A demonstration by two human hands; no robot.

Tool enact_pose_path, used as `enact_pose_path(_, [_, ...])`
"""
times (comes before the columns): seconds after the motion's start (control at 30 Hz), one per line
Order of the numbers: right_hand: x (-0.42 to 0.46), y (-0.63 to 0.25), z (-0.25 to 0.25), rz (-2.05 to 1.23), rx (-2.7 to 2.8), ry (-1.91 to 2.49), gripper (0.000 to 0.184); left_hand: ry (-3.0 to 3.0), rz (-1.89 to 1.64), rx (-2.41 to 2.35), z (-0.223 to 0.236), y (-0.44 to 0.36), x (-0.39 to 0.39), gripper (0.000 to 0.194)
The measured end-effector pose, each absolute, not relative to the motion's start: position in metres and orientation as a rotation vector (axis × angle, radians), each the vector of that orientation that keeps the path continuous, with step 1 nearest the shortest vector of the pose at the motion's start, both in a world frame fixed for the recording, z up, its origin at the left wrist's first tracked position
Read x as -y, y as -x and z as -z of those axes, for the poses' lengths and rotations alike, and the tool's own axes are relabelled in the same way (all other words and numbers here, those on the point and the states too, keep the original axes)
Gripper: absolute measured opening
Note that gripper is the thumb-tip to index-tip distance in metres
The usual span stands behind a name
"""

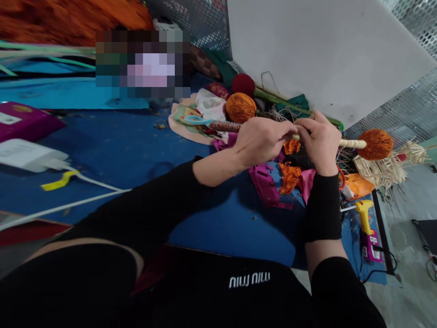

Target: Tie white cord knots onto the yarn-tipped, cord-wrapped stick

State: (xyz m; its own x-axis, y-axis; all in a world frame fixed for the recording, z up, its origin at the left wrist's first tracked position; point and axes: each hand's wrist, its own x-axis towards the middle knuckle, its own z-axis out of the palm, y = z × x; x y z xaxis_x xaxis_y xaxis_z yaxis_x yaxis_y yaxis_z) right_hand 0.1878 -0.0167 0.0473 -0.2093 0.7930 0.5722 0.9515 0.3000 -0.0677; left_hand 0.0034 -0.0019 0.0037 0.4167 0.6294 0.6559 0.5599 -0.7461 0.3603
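A: Piece in work?
B: Wrapped stick (353,144), right of centre, orange ball (375,144) at its right end. Right hand (319,141) closed round it; left hand (262,139) pinched narrow at the inner end, fingertips of the 2 hands almost meeting.
A: Patterned rod (223,126), just left?
B: Disappears at the left hand; cannot tell whether gripped. Blue loop (197,120) at its outer end.
A: Edges?
B: Blue surface (218,223): near edge by the black shirt (205,282), lower centre; right edge just past the yellow glue gun (365,216), lower right. White panel (324,50) bounds the far side, upper right.
A: Room to move?
B: Widest bare blue at centre left, between left forearm and turquoise sheet (68,93); white cable (99,182) crosses lower left. Tight around the hands: 2nd orange ball (241,108) above, purple cloth (268,187) below.
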Motion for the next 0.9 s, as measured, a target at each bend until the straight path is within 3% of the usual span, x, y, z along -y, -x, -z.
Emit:
enact_pose_path(0.23, [0.013,-0.198,-0.047,0.499,1.894,1.551,0.024,-2.523,-1.221,-1.025,-0.005,0.000,-0.002,0.029])
enact_pose_path(0.37, [0.030,-0.225,-0.065,0.337,1.828,1.524,0.028,-2.476,-1.196,-1.229,-0.018,0.011,-0.008,0.029])
enact_pose_path(0.53, [0.050,-0.294,-0.080,0.076,1.581,1.350,0.018,-2.327,-1.219,-1.405,-0.033,0.032,-0.019,0.029])
enact_pose_path(0.7, [0.036,-0.366,-0.066,0.131,1.112,1.145,0.032,-2.247,-1.318,-1.334,-0.036,0.054,-0.032,0.022])
enact_pose_path(0.9, [0.007,-0.400,-0.051,0.320,1.088,1.046,0.056,-2.177,-1.119,-1.042,-0.039,0.064,-0.039,0.021])
